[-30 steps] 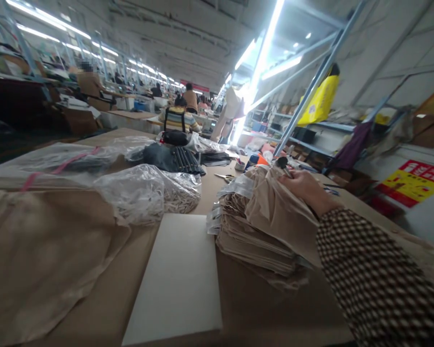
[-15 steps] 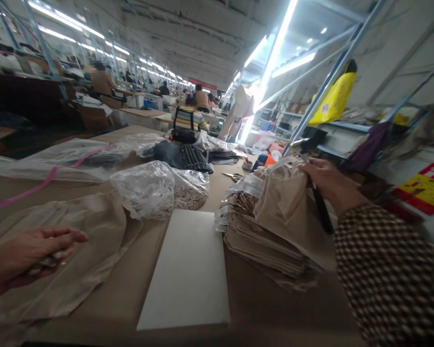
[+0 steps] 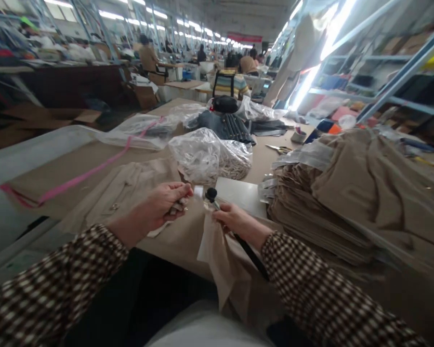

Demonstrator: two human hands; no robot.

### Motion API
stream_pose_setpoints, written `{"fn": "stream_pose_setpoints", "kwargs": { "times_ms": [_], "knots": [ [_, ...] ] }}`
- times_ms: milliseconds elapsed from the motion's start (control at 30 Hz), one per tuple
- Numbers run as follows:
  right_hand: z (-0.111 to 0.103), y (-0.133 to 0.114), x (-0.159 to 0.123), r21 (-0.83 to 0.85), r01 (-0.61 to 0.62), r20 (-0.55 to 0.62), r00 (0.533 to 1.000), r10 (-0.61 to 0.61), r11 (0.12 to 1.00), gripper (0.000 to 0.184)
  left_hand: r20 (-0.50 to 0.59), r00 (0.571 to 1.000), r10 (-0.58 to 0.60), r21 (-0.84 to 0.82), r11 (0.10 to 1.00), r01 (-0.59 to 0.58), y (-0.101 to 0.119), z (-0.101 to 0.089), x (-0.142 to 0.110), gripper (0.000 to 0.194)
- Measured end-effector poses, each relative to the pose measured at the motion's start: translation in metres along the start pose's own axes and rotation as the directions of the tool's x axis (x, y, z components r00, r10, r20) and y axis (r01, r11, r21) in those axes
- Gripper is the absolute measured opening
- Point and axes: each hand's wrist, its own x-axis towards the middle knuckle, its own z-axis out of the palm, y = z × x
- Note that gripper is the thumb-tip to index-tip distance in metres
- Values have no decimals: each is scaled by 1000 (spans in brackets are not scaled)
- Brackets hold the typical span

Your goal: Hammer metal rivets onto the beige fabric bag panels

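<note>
In the head view, the left hand (image 3: 162, 205) is in the middle of the frame, fingers pressed together on a small pale thing (image 3: 198, 192); what it is cannot be told. Just right of it, the right hand (image 3: 238, 222) is closed on a black stick tool (image 3: 245, 246) and a tan cloth piece (image 3: 220, 260) that hangs down. At the right lies a stack of tan cloth (image 3: 310, 217). A clear bag (image 3: 205, 156) sits above the hands, on the table (image 3: 75, 168).

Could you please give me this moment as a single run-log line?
left hand: pinching small pale tag | right hand: gripping black tool and beige fabric piece | beige stack: right, on table
</note>
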Motion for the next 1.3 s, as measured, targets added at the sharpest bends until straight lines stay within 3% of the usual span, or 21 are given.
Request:
{"fn": "stream_pose_setpoints", "kwargs": {
  "times_ms": [100, 300, 433, 533, 700, 867, 967, 1100, 1300],
  "knots": [
    [3, 13, 8, 47, -19, 29, 999, 18, 999, 12, 69, 998, -2, 3, 1000, 2, -14, 7, 3, 30],
    [-17, -12, -23, 79, 205, -15, 979, -204, 976, 33, 182, 979, 96, -159, 985, -67, -40, 57, 9, 51],
    [-23, -16, -32, -80, 224, -90, 969, -231, 971, 29, 160, 984, 77, -237, 971, -38, -43, 91, 8, 54],
    [-35, -12, -34, -183, 205, -145, 961, -233, 961, 20, 153, 987, 47, -208, 978, -15, -44, 104, 6, 51],
    [-50, -10, -42, -233, 254, -212, 929, -304, 939, 18, 284, 956, 69, -158, 987, -24, -46, 111, 4, 51],
    [-50, -7, -46, -40, 331, -276, 903, -329, 943, 19, 284, 956, 75, -151, 988, -33, -41, 119, 5, 53],
    [-57, -3, -48, 16, 339, -233, 916, -326, 941, 18, 296, 953, 61, -23, 998, -57, -38, 117, 8, 48],
    [-73, 7, -51, 19, 242, -176, 956, -235, 970, 18, 269, 963, 8, 150, 987, -50, -42, 110, 16, 33],
    [-80, 34, -44, -114, 144, -2, 989, -145, 983, 19, 297, 954, -30, 279, 959, -57, -48, 116, 25, 25]
  ]
}}
